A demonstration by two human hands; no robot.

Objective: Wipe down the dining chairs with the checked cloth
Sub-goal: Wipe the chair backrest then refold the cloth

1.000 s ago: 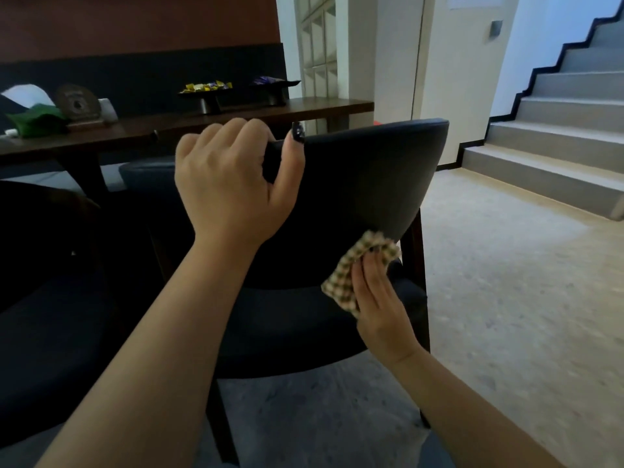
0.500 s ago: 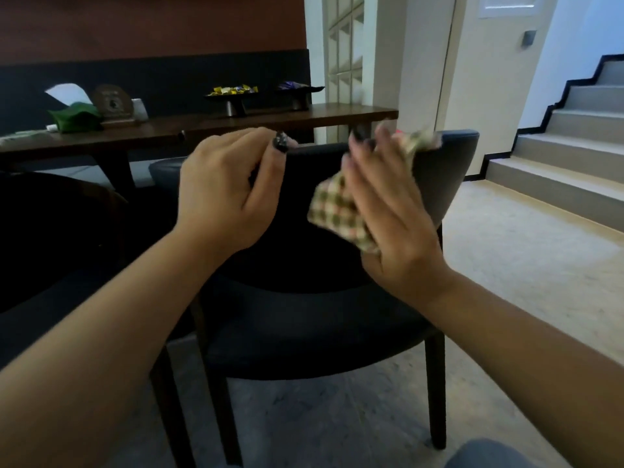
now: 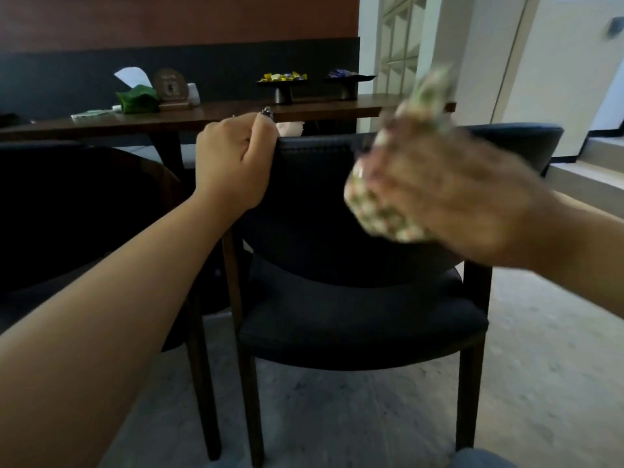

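Up close, a person's left hand (image 3: 233, 163) is gripping the top edge of a dark upholstered dining chair (image 3: 358, 298), fingers curled over the backrest and the thumb tucked in front. The right hand (image 3: 449, 204) is blurring in front of the chair back on the right side, and its fingers are bunching the checked cloth (image 3: 381, 211), which is showing below the hand and poking out above it. Whether the cloth is touching the backrest cannot be told through the blur. The two hands are sitting apart, with a stretch of the chair's top edge between them.

Behind the chair, a long wooden bench (image 3: 216, 114) is running along a dark wall panel. On it, two small dark pedestal dishes are standing side by side: the nearer dish (image 3: 282, 83) is holding a heap of yellow and blue wrapped sweets, and the farther dish (image 3: 347, 79) is holding darker blue-wrapped pieces. Further left, a green tissue holder (image 3: 136, 99) is sitting with a white tissue sticking up from it, beside a rounded wooden plaque (image 3: 170, 87). A second dark chair (image 3: 67, 211) is standing at the left, just beside the first.
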